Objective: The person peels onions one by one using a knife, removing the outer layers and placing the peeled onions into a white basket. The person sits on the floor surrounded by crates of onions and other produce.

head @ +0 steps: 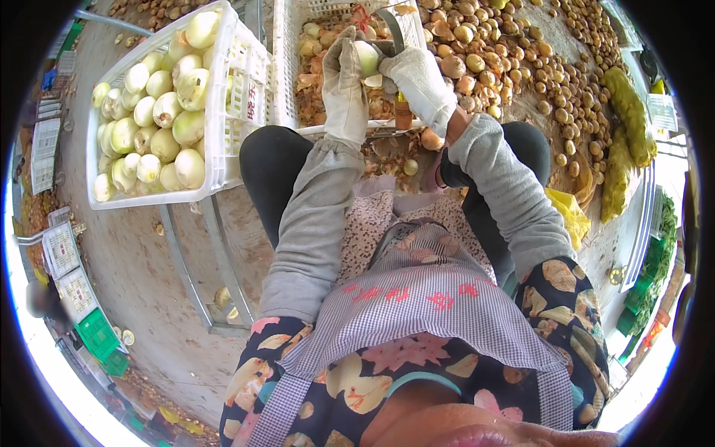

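My left hand (pixel 344 84), in a pale work glove, is closed around a peeled, pale green-white onion (pixel 366 59) above a white plastic crate (pixel 285 67) of onion skins. My right hand (pixel 416 78), also gloved, is closed on a tool with a curved grey metal part (pixel 394 31); its exact kind cannot be told. The right fingers are beside the onion, partly hidden. Loose orange-brown skins (pixel 313 84) lie in the crate below both hands. An orange-brown cylindrical thing (pixel 403 113) shows just under the right hand.
A white crate (pixel 209 162) full of peeled onions (pixel 166 109) stands at the left on a metal frame (pixel 215 246). Unpeeled onions (pixel 475 62) spread over the floor at the upper right, near yellow mesh sacks (pixel 620 162). A yellow bag (pixel 568 215) lies by my right elbow.
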A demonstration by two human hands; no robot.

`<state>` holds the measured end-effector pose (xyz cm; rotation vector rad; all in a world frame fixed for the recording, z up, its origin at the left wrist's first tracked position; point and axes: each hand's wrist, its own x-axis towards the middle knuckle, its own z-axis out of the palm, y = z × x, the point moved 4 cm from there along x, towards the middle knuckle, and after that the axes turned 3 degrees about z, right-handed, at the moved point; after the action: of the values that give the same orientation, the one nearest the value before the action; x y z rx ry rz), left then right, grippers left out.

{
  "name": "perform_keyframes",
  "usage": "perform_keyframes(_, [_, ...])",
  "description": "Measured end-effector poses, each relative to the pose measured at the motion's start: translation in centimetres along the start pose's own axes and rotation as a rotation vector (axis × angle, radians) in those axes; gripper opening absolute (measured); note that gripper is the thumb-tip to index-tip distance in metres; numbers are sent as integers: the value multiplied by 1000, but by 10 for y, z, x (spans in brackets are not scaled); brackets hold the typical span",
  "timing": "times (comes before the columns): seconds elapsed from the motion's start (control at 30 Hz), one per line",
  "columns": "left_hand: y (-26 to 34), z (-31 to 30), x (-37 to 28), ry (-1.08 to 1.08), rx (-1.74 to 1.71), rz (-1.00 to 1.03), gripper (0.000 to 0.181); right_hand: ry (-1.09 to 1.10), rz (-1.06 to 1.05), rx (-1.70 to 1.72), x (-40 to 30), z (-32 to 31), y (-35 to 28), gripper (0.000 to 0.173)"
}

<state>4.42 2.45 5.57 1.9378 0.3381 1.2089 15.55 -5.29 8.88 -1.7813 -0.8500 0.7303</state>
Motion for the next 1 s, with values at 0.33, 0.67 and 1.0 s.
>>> perform_keyframes(0.33, [-2,5,8,122,-506,-718,57,6,-1,-139,6,-9,2,13])
perform_keyframes(0.67, [13,-6,8,192,-270,-632,39,-42,-337,-629,19,-4,32,27])
perform_keyframes(1.0, [-48,-24,-10,488,-1447,-967,50,60,-306,-893,3,3,-1,16])
